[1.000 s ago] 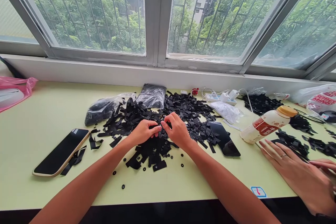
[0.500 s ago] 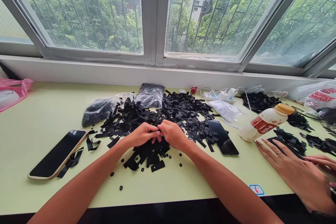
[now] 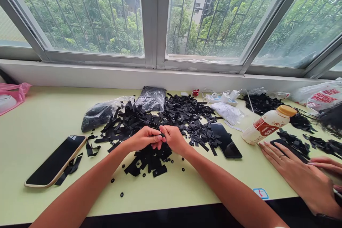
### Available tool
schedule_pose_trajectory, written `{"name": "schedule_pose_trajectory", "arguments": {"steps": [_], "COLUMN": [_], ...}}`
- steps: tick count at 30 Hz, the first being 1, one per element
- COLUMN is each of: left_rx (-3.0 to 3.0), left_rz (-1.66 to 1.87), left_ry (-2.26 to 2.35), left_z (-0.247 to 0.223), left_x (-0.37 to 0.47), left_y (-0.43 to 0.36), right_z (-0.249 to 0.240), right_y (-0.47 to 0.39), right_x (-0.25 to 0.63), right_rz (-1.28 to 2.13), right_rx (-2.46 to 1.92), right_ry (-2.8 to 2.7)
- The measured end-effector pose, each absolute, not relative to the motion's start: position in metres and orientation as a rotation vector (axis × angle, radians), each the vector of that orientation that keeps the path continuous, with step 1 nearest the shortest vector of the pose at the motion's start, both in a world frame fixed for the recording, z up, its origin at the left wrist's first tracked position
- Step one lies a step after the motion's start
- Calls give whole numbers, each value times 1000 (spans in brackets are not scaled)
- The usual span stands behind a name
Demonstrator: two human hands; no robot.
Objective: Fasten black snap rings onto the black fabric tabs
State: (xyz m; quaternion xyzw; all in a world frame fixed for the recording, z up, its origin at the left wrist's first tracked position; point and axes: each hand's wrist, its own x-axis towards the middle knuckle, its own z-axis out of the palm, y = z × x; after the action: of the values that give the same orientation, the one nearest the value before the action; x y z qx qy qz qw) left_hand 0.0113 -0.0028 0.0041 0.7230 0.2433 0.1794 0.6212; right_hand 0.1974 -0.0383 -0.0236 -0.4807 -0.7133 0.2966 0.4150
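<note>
My left hand [image 3: 144, 138] and my right hand [image 3: 173, 139] meet above a pile of black fabric strips [image 3: 139, 119]. Both are closed, fingertips pinched around a small black piece [image 3: 162, 135], mostly covered by the fingers; it looks like one of the strips, though I cannot tell for sure. Just below my hands lies a smaller heap of black fabric labels [image 3: 159, 171], one with a white letter on it. Small black round discs [image 3: 122, 195] with centre marks are scattered on the table around them.
A phone [image 3: 56, 160] lies left, a second phone [image 3: 226, 140] right of the pile. Plastic bags [image 3: 151, 98] of black pieces stand behind. A tilted bottle [image 3: 268, 124], a power strip [image 3: 221, 99] and another person's hand [image 3: 296, 167] are on the right.
My hands stay together over the pile, with the fingers slightly shifted and more of the black piece showing between them. The view has moved a little; dark hair appears at the right edge.
</note>
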Motion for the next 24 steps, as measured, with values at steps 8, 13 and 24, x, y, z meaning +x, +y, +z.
{"name": "schedule_pose_trajectory", "arguments": {"steps": [8, 13, 24], "left_rx": [1604, 1855, 2508], "left_rz": [751, 822, 957], "left_ry": [764, 858, 1327], "left_z": [8, 13, -5], "left_x": [15, 11, 10], "left_y": [-3, 0, 0], "right_z": [-29, -27, -27], "right_y": [-29, -33, -14], "right_x": [211, 203, 255], "right_rz": [698, 1064, 94], "right_rx": [-1235, -1166, -1657], "right_ry": [-1644, -1536, -1519]}}
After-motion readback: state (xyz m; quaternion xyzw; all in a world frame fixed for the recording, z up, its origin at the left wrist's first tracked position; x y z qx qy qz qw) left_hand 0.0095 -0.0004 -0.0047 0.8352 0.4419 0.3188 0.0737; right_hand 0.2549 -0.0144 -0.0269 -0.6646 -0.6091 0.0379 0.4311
